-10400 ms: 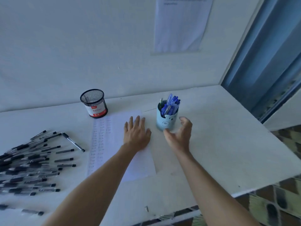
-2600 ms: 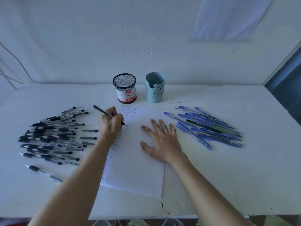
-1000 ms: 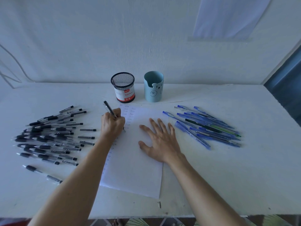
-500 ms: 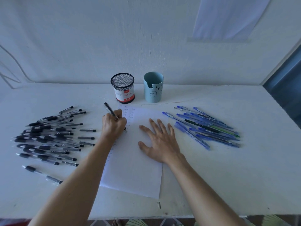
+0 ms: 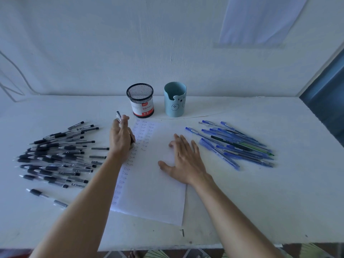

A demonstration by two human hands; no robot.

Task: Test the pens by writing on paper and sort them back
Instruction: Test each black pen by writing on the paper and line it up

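Observation:
A white sheet of paper (image 5: pixel 154 185) lies in the middle of the white table (image 5: pixel 260 198), with rows of small handwritten words down its left side. My left hand (image 5: pixel 121 138) holds a black pen (image 5: pixel 118 115) over the sheet's upper left part; the pen's top end sticks up past my fingers. My right hand (image 5: pixel 184 161) rests flat on the paper with fingers spread. Several black pens (image 5: pixel 55 157) lie in a heap at the left. Several blue pens (image 5: pixel 236 146) lie at the right. A black mesh cup (image 5: pixel 140 99) and a light blue cup (image 5: pixel 175 99) stand behind the paper.
A white wall rises right behind the cups, with a sheet of paper (image 5: pixel 260 21) hung on it at the upper right. A blue door frame (image 5: pixel 325 101) borders the table's right end. The table's front edge (image 5: pixel 167 245) runs just below my forearms.
My left hand has lifted a little and tipped the black pen more upright over the last second. My right hand stays flat on the paper.

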